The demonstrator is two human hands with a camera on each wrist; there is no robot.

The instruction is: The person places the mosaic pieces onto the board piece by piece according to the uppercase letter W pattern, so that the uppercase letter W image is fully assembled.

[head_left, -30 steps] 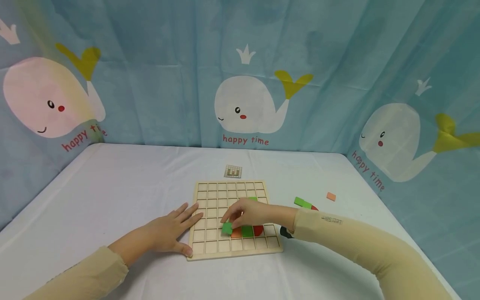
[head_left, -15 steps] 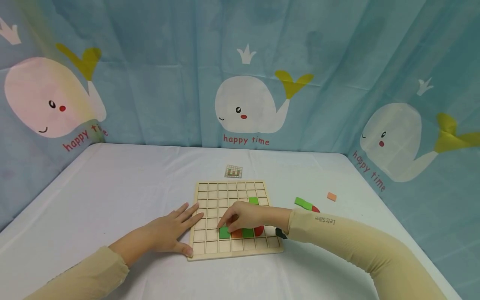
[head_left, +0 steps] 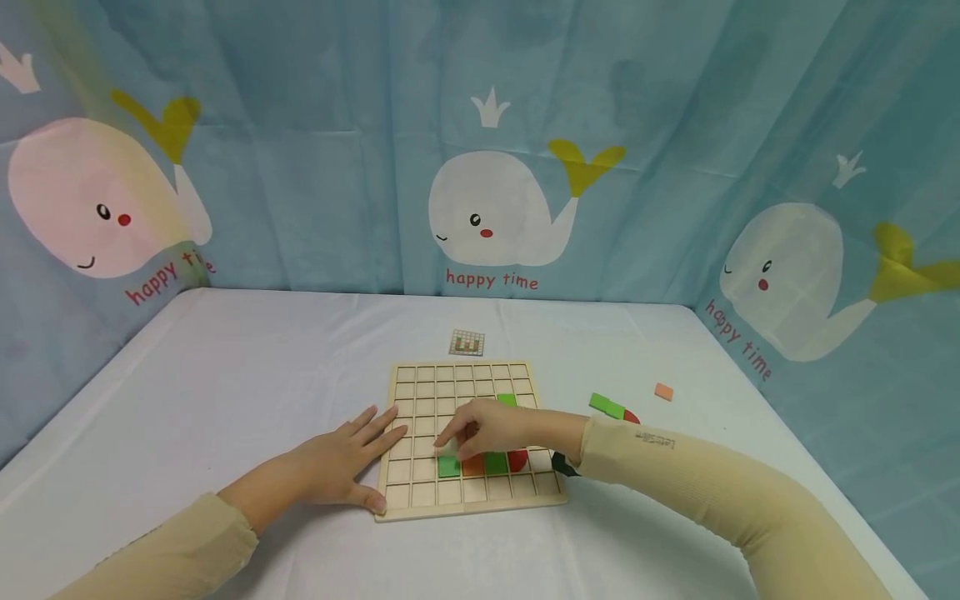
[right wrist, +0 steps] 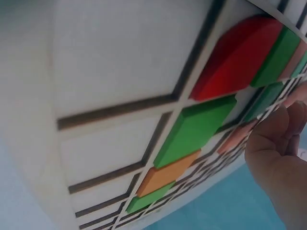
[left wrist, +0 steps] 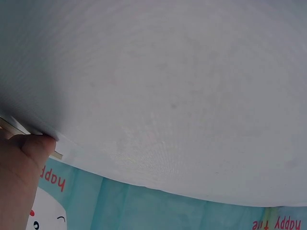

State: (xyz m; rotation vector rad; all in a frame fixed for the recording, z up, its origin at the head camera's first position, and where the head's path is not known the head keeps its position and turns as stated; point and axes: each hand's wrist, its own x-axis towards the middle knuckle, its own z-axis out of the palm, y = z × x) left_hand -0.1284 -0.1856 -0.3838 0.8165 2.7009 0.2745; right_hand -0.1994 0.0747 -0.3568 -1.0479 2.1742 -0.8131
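Observation:
My left hand (head_left: pixel 341 462) lies spread at the left side of a wooden grid board (head_left: pixel 397 497), its thumb and fingertips on the frame. Over the board is my right hand (head_left: pixel 491 427), thumb and index fingertips bent just above a green tile (head_left: pixel 448 469) lying in a cell. Nothing shows between those fingertips. An orange tile (head_left: pixel 473 467), another green tile (head_left: pixel 496 464) and a rounded red tile (head_left: pixel 517 462) continue the row to the right. In the right wrist view, more tiles lie farther in, partly behind the hand (right wrist: pixel 278 148). One more green tile (head_left: pixel 507 400) shows above the hand.
Loose green tiles (head_left: pixel 606 406) and a red tile (head_left: pixel 632 416) lie right of the board, partly behind the sleeve. An orange tile (head_left: pixel 663 392) lies farther right. Behind the board is a small pattern card (head_left: pixel 467 342). A whale-print curtain (head_left: pixel 337 167) backs the white table (head_left: pixel 247 375).
The green tile was tilted in my right fingers; it went down flat into the cell left of the orange tile. The right fingertips then rose slightly off it. My left hand stayed put.

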